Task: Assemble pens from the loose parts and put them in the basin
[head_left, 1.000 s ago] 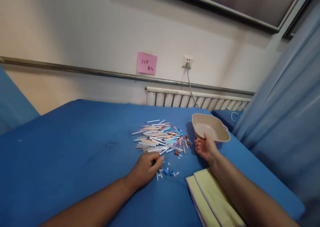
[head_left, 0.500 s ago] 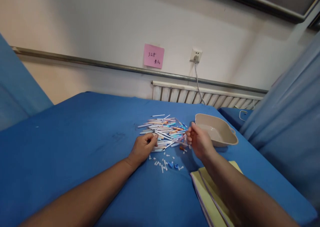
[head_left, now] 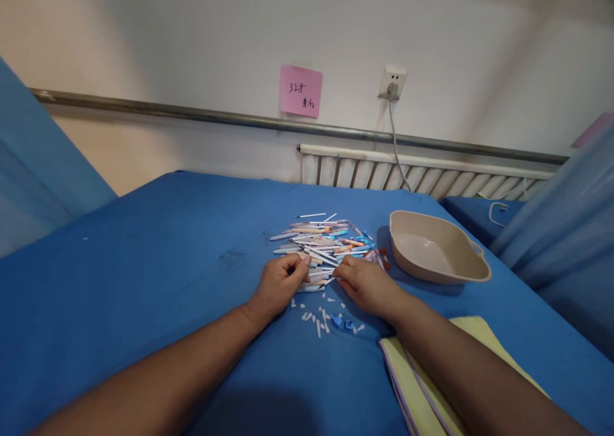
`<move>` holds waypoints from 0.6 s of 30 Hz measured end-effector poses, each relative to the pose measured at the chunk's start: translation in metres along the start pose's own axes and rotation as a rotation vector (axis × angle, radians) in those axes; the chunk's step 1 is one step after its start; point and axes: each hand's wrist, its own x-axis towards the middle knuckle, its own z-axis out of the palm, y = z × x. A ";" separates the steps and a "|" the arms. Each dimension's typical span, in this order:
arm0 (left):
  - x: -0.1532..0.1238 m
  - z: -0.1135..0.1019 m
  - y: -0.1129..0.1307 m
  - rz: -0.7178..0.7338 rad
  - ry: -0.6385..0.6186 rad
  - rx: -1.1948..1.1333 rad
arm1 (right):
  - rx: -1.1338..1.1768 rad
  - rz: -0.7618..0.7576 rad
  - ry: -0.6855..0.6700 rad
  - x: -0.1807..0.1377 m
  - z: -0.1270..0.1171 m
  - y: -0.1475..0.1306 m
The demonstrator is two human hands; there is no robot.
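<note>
A heap of thin coloured and white sticks (head_left: 326, 243) lies on the blue sheet (head_left: 144, 263). My left hand (head_left: 281, 286) rests at the heap's near edge with its fingers curled in a pinch on one of the sticks. My right hand (head_left: 367, 284) lies palm down beside it, fingers closed on a thin stick at the heap's near right edge. Small white and blue caps (head_left: 330, 319) are scattered just in front of both hands.
A beige shallow dish (head_left: 448, 273) stands to the right of the heap. A folded yellow cloth (head_left: 480, 334) lies under my right forearm. A pink note (head_left: 300, 91), a socket with a cable (head_left: 392, 83) and a radiator are on the wall behind. Blue curtains hang at both sides.
My right hand left the dish's rim and came left down onto the heap's near edge. My left hand moved forward from the loose caps to the heap. The camera tilted down.
</note>
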 end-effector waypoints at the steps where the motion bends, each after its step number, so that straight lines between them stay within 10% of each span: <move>1: 0.000 0.000 0.001 -0.001 -0.002 0.000 | -0.033 0.004 -0.025 0.001 -0.001 -0.003; 11: 0.001 -0.006 0.003 -0.014 -0.006 0.097 | -0.071 -0.014 0.039 0.000 -0.004 -0.006; 18: -0.005 -0.044 0.016 0.172 -0.422 0.361 | 0.282 -0.080 0.278 -0.004 0.000 -0.014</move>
